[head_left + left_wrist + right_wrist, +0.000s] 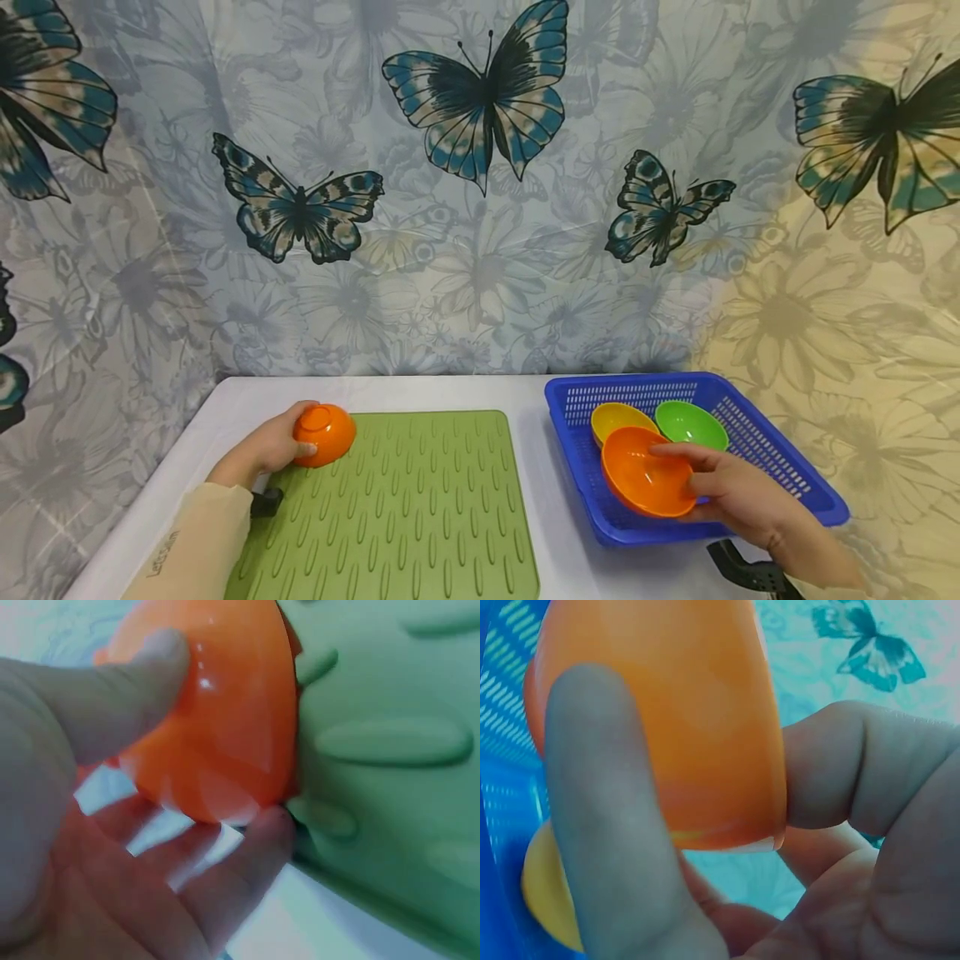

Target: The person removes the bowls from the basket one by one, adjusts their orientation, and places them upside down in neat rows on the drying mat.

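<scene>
My left hand grips a small orange bowl, turned upside down at the far left corner of the green mat. In the left wrist view its thumb presses the bowl's outer wall and the other fingers reach round the opposite side, one fingertip close to the rim. Over at the blue basket, my right hand pinches a larger orange bowl by its right edge. That bowl is tilted, its hollow facing up, and partly covers a yellow bowl. A green bowl lies behind the right fingers.
The mat, with raised oval ridges, covers the left and middle of a white table. Slotted walls surround the basket on the right. A curtain with butterflies hangs behind the table's far edge. A dark strap sits at the right wrist.
</scene>
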Tool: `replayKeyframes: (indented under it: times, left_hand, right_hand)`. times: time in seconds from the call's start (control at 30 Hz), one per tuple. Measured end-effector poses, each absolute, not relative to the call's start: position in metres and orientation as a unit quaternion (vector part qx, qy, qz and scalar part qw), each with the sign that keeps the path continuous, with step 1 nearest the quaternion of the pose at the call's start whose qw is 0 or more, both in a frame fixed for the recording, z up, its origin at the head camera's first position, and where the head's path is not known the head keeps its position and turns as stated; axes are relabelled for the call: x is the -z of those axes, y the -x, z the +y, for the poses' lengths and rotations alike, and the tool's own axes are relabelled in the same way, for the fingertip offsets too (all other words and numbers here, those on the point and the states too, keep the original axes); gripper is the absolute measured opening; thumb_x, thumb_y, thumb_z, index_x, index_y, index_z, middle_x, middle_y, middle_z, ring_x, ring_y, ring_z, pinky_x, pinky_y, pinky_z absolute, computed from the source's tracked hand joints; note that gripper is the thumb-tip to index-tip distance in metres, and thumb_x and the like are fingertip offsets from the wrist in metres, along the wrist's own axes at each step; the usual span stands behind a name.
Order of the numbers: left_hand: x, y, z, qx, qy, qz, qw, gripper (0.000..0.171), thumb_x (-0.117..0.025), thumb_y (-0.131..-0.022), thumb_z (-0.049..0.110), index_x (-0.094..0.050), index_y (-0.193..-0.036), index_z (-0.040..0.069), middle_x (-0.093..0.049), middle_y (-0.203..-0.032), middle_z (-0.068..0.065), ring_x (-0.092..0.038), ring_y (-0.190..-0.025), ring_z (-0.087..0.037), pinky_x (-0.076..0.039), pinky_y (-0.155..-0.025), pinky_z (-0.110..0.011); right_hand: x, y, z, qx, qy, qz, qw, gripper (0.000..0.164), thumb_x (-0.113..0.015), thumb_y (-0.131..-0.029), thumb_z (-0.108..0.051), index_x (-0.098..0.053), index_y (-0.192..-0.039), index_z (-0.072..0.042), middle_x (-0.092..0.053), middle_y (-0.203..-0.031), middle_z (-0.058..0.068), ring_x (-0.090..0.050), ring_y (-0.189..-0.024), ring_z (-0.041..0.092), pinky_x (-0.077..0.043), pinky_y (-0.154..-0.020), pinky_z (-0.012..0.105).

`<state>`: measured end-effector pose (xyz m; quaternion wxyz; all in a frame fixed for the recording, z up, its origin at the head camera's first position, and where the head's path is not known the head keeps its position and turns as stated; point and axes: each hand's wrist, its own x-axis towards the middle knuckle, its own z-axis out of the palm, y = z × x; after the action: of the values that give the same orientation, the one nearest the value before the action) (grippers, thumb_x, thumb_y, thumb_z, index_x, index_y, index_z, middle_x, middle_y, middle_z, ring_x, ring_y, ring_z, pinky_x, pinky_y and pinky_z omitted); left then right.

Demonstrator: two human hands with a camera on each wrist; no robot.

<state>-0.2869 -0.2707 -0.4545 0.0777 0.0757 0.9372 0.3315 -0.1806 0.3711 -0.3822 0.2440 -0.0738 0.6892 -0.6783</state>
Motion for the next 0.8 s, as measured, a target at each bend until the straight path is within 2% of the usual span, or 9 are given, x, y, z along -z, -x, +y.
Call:
replayKeyframes:
  times: [0.13, 0.23, 0.3, 0.37, 0.47, 0.53, 0.6, 0.67, 0.8]
  left_hand:
    - [0.445, 0.278, -0.26, -0.265, -0.08, 0.958, 0.068, 0.077, -0.069, -0.089, 0.004, -0.026, -0.15, -0.012, -0.028, -0.145, -0.044, -0.034, -0.128, -0.06, -0.032, -0.101, -0.069]
    - [0.436, 0.264, -0.245, -0.199, -0.053, 0.978, 0.042, 0.081, -0.069, -0.091, 0.012, -0.021, -0.154, -0.007, -0.012, -0.149, -0.046, -0.022, -0.131, -0.066, -0.033, -0.097, -0.073]
    - [0.43, 0.253, -0.231, -0.188, -0.037, 0.981, 0.008, 0.087, -0.07, -0.093, 0.019, -0.016, -0.157, -0.001, -0.002, -0.15, -0.046, -0.016, -0.13, -0.069, -0.033, -0.095, -0.075]
    - [0.421, 0.239, -0.212, -0.234, -0.03, 0.972, -0.013, 0.097, -0.07, -0.093, 0.027, -0.003, -0.16, 0.006, 0.008, -0.153, -0.043, -0.01, -0.132, -0.069, -0.031, -0.095, -0.076]
    - [0.406, 0.22, -0.184, -0.346, -0.05, 0.937, -0.012, 0.112, -0.07, -0.092, 0.043, 0.017, -0.158, 0.019, 0.021, -0.156, -0.033, -0.007, -0.136, -0.064, -0.028, -0.099, -0.075]
    - [0.396, 0.206, -0.166, -0.427, -0.056, 0.903, 0.008, 0.117, -0.071, -0.09, 0.049, 0.024, -0.155, 0.028, 0.025, -0.158, -0.024, -0.004, -0.14, -0.058, -0.025, -0.102, -0.074]
    - [0.391, 0.195, -0.152, -0.498, -0.067, 0.865, 0.021, 0.118, -0.074, -0.088, 0.048, 0.022, -0.155, 0.034, 0.024, -0.16, -0.019, -0.004, -0.142, -0.054, -0.024, -0.104, -0.072]
    - [0.387, 0.186, -0.139, -0.568, -0.078, 0.819, 0.034, 0.114, -0.076, -0.088, 0.04, 0.014, -0.157, 0.038, 0.022, -0.161, -0.015, -0.005, -0.144, -0.051, -0.024, -0.105, -0.07]
    - [0.384, 0.17, -0.116, -0.715, -0.113, 0.683, 0.095, 0.103, -0.075, -0.092, 0.019, -0.001, -0.16, 0.04, 0.025, -0.161, -0.01, -0.007, -0.146, -0.047, -0.039, -0.102, -0.06]
  right_hand:
    - [0.38, 0.177, 0.359, 0.674, 0.062, 0.7, 0.226, 0.049, -0.049, -0.093, 0.006, -0.064, -0.134, -0.015, -0.048, -0.131, 0.004, -0.06, -0.104, 0.035, -0.053, -0.088, 0.053]
    - [0.376, 0.173, 0.347, 0.668, 0.06, 0.711, 0.211, 0.049, -0.049, -0.092, 0.006, -0.062, -0.136, -0.011, -0.047, -0.133, 0.01, -0.06, -0.105, 0.035, -0.053, -0.088, 0.054]
    - [0.373, 0.172, 0.337, 0.664, 0.059, 0.718, 0.199, 0.049, -0.05, -0.091, 0.006, -0.06, -0.137, -0.009, -0.046, -0.134, 0.014, -0.061, -0.104, 0.036, -0.053, -0.087, 0.054]
    - [0.37, 0.17, 0.326, 0.661, 0.057, 0.724, 0.186, 0.05, -0.051, -0.09, 0.007, -0.058, -0.138, -0.006, -0.042, -0.138, 0.021, -0.062, -0.104, 0.037, -0.053, -0.086, 0.054]
    - [0.367, 0.169, 0.307, 0.661, 0.058, 0.729, 0.169, 0.053, -0.052, -0.088, 0.008, -0.052, -0.141, 0.001, -0.033, -0.143, 0.03, -0.062, -0.102, 0.037, -0.055, -0.084, 0.053]
    - [0.365, 0.169, 0.294, 0.663, 0.061, 0.729, 0.162, 0.057, -0.052, -0.087, 0.009, -0.047, -0.143, 0.005, -0.027, -0.146, 0.034, -0.063, -0.102, 0.038, -0.055, -0.083, 0.052]
    - [0.364, 0.169, 0.281, 0.664, 0.066, 0.728, 0.158, 0.059, -0.052, -0.086, 0.009, -0.044, -0.145, 0.006, -0.025, -0.147, 0.036, -0.063, -0.101, 0.037, -0.055, -0.082, 0.052]
    - [0.363, 0.169, 0.269, 0.667, 0.069, 0.725, 0.156, 0.06, -0.052, -0.086, 0.01, -0.044, -0.145, 0.006, -0.025, -0.148, 0.037, -0.063, -0.101, 0.038, -0.055, -0.082, 0.052]
    - [0.363, 0.167, 0.247, 0.673, 0.085, 0.719, 0.152, 0.059, -0.052, -0.085, 0.01, -0.047, -0.143, 0.005, -0.032, -0.144, 0.037, -0.064, -0.1, 0.038, -0.056, -0.081, 0.051]
